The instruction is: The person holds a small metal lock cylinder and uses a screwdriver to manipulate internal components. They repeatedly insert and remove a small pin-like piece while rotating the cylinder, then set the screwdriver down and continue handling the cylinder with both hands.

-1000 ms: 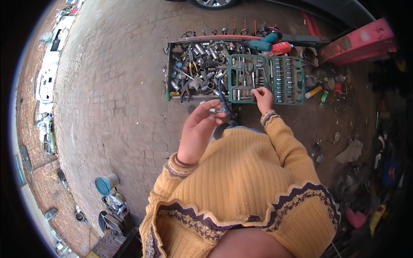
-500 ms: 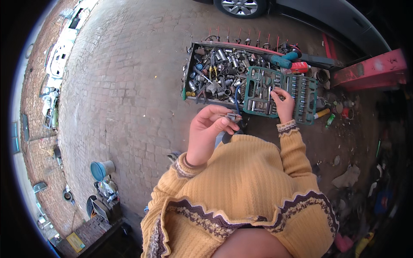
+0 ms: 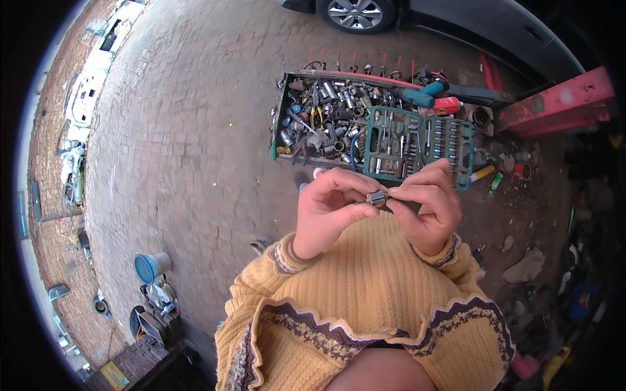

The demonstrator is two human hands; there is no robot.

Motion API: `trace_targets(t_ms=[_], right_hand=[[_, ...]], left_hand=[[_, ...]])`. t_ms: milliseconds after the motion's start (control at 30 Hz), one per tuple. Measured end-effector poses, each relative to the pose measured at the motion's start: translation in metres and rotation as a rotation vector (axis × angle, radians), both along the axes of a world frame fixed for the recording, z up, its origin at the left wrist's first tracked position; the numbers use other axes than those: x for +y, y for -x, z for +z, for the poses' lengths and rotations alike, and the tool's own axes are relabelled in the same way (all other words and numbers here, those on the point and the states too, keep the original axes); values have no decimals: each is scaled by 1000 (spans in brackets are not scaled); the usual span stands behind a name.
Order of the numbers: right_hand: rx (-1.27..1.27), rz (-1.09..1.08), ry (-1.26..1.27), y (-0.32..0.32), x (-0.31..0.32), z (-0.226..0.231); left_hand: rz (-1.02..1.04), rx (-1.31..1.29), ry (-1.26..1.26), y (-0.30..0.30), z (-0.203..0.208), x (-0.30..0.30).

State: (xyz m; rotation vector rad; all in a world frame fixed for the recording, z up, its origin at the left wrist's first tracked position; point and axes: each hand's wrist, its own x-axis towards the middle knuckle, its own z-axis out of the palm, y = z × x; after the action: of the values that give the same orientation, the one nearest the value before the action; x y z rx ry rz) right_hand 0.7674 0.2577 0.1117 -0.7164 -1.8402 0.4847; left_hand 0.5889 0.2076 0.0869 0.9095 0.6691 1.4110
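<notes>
In front of my chest, a small grey metal socket (image 3: 376, 198) is pinched between the thumb and fingers of my left hand (image 3: 329, 210). Against its right end, my right hand (image 3: 427, 207) has thumb and forefinger pressed together. Whether those fingertips grip the socket itself or a tiny part cannot be made out. Beyond the hands lies an open green socket-set case (image 3: 421, 117), with rows of sockets and bits in its slots. It rests over the right part of a tool cart tray (image 3: 282, 104) heaped with loose sockets (image 3: 329, 90) and pliers (image 3: 317, 116).
A teal power tool (image 3: 417, 98) and a red can (image 3: 447, 105) lie at the tray's far right. Beyond stand a red steel beam (image 3: 554, 103) and a grey car (image 3: 482, 29). A blue-topped bucket (image 3: 151, 266) sits far left on the brick floor (image 3: 189, 163).
My right hand has come back from the green case to meet my left hand at the socket. The left hand has shifted slightly right and nearer.
</notes>
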Motion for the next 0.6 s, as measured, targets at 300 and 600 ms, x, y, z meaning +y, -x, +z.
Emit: trace_targets(t_ms=[300, 600], right_hand=[[-32, -10, 4, 6, 0, -4], [14, -2, 170, 7, -3, -12]], left_hand=[[72, 250, -48, 0, 9, -4], [39, 235, 33, -10, 19, -1]])
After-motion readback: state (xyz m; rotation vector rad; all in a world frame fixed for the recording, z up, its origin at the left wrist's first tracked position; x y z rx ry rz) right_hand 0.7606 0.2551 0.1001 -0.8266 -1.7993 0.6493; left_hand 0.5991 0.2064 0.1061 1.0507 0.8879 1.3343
